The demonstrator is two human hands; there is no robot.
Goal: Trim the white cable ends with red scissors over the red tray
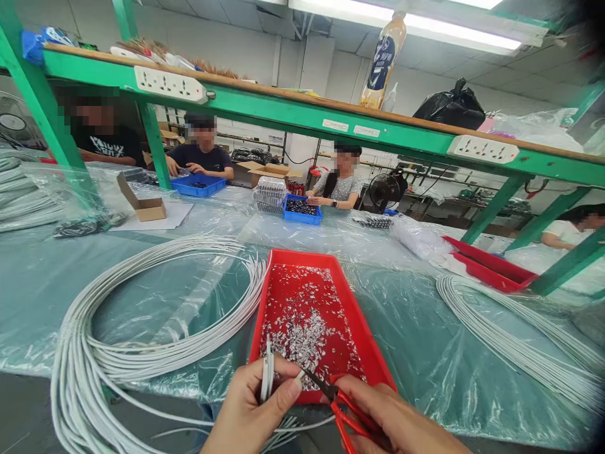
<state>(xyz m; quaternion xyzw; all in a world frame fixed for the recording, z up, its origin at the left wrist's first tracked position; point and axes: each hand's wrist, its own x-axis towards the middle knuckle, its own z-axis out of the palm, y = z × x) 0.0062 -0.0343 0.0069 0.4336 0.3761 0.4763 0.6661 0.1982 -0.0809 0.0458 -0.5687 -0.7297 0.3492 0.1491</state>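
My left hand [253, 407] is closed on a thin white cable [268, 373], pinching its looped end between thumb and fingers at the near edge of the red tray [373, 359]. My right hand [401, 422] grips red-handled scissors [347, 413], their dark blades pointing left at the cable end by my left thumb. The tray holds a heap of small silver metal parts [302, 328]. A large coil of white cables [118, 328] lies to the left, with strands running under my left hand.
Clear plastic sheeting covers the green table. More white cables [520, 340] lie at right, beside two stacked red trays [486, 268]. Across the table other people sit at blue bins [198, 185], [302, 211]. A green shelf [293, 110] with power strips runs overhead.
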